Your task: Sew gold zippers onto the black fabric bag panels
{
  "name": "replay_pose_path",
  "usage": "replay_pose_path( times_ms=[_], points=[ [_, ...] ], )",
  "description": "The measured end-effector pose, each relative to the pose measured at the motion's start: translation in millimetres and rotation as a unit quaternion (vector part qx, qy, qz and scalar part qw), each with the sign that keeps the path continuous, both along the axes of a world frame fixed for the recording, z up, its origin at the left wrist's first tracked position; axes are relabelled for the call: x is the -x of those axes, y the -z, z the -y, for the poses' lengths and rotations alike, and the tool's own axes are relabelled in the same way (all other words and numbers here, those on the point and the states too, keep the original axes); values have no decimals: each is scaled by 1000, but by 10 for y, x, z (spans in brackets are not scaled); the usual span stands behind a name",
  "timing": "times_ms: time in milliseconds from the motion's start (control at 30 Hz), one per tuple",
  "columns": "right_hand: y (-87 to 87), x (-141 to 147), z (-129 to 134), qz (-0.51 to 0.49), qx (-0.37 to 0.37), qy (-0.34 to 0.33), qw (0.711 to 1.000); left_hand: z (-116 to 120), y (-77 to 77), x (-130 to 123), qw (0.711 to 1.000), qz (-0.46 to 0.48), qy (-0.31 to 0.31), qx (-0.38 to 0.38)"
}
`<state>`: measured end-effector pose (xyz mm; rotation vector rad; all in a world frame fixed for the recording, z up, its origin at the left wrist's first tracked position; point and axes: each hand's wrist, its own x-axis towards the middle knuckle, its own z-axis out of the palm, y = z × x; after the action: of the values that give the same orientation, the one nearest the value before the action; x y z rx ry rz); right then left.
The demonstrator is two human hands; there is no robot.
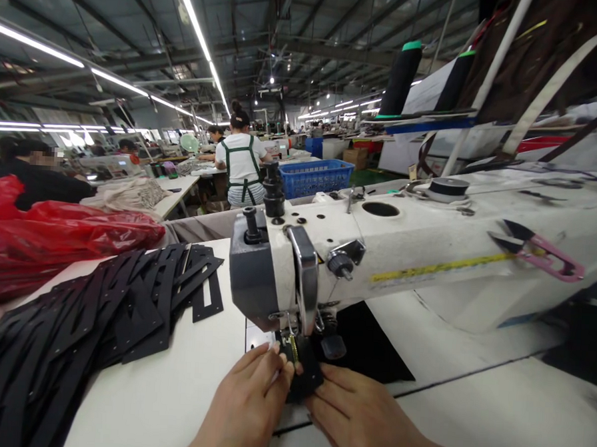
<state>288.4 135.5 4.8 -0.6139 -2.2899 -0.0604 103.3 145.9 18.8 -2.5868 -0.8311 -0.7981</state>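
A white sewing machine (428, 230) stands over the white table, its presser foot and needle area low at the centre. Under the foot lies a black piece (306, 379) with a gold-toothed zipper (293, 348). My left hand (249, 401) has its fingers pinched together at the zipper's left side. On the right edge of the black piece, my right hand (353, 410) presses with its fingers close together. A flat black panel (367, 344) lies behind, partly under the machine arm.
Many black cut frames (98, 313) are piled at the left, beside a red plastic bag (67, 238). Pink-handled snips (542, 253) rest on the machine arm. Thread cones (400, 79) stand above. Beyond are a blue basket (318, 178) and other people working.
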Motion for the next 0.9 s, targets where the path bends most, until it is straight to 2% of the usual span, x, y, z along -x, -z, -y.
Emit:
replay_pose_path(
  times_ms=[100,300,400,600,700,900],
  points=[
    [-3,9,-49,-2,-7,-1,1000,-53,41,2,1000,15,-14,8],
    [-16,37,-138,13,33,8,999,-146,142,-15,997,62,-43,32],
    [7,47,-158,-11,1,12,1000,-141,84,18,998,53,-31,25],
    [55,7,-141,-31,-96,97,990,-92,17,141,999,-30,5,-43],
    [40,-7,-129,-13,-77,94,993,-79,20,140,998,-54,2,-37],
    [-8,-11,-132,16,-22,66,997,-95,-45,47,999,-35,-10,25]
  ],
)
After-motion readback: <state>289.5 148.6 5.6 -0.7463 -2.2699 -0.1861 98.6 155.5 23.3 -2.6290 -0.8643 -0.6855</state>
